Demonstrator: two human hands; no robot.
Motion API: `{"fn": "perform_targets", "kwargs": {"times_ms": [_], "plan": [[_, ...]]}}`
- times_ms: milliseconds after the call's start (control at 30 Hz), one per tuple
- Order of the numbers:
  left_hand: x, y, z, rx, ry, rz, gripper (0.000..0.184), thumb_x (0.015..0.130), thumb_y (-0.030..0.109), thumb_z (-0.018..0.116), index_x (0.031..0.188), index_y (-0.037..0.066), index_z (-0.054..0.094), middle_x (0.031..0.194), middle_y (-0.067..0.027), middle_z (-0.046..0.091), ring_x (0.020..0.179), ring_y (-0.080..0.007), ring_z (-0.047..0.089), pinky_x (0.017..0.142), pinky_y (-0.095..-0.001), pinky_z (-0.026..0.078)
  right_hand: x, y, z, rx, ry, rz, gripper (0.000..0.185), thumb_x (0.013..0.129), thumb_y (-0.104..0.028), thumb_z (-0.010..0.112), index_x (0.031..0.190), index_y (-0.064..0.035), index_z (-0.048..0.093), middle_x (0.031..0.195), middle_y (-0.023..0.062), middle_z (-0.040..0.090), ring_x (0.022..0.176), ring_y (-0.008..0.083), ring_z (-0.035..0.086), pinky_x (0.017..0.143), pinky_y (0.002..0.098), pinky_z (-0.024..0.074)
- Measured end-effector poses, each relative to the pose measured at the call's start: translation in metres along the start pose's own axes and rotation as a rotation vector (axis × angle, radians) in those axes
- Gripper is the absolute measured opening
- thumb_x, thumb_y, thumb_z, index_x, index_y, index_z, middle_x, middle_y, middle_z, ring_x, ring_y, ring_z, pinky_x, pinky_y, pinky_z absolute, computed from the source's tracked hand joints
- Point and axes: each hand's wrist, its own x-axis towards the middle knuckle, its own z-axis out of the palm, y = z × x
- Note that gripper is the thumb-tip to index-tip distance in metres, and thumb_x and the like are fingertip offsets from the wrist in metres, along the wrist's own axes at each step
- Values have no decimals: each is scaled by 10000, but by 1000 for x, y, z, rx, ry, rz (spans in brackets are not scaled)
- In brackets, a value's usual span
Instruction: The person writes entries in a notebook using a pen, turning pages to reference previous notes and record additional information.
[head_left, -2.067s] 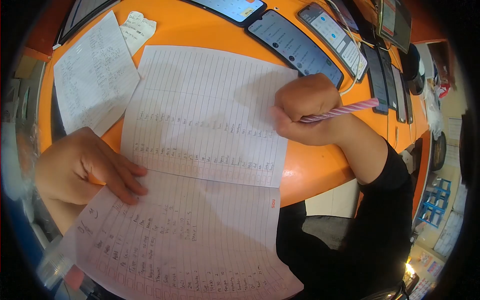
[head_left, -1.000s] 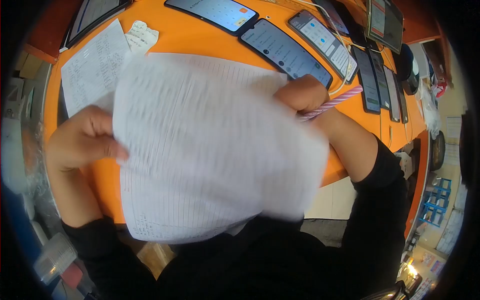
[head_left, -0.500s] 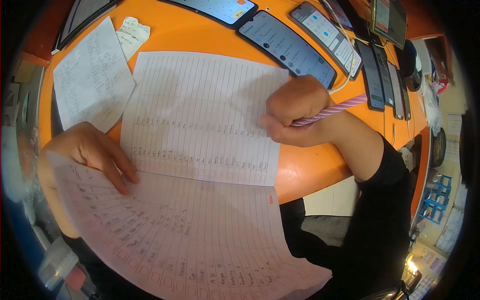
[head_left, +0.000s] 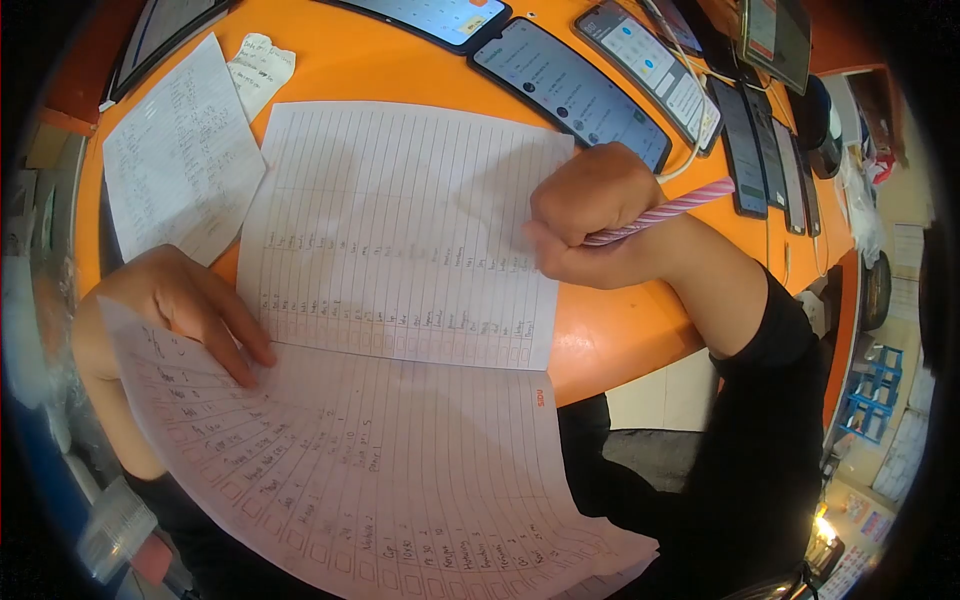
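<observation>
A lined notebook (head_left: 390, 160) lies spread on the orange desk, with handwritten rows on both pages. Its near page (head_left: 450, 430) bends over the desk edge toward me. On the left, my left hand (head_left: 190, 310) rests with fingers stretched out on the notebook near the fold, the page corner curling in front of its wrist. My right hand (head_left: 595, 215) is closed around a pink-and-white striped pen (head_left: 680, 210) over the right side of the far page. The pen's tip is hidden behind my fingers.
Loose written sheets (head_left: 175, 150) and a small torn note (head_left: 262, 70) lie at the left. Several phones, among them a lit one (head_left: 570, 90), line the back and right of the orange desk (head_left: 620, 335). A white cable (head_left: 690, 150) runs between phones.
The view has shifted very slightly. My right hand stays at nearly the same place with the pen, and my left hand still rests on the notebook.
</observation>
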Motion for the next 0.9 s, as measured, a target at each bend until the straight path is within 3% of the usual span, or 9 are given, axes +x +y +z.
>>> {"fn": "perform_targets", "kwargs": {"times_ms": [900], "plan": [[1, -2, -1, 48, 5, 41, 349, 714, 141, 850, 1032, 57, 736, 1073, -147, 695, 966, -240, 701, 850, -241, 526, 1, -1, 1, -14, 36, -1, 379, 746, 32, 651, 550, -84, 349, 523, 74, 349, 430, 252, 393, 432, 334, 299]]}}
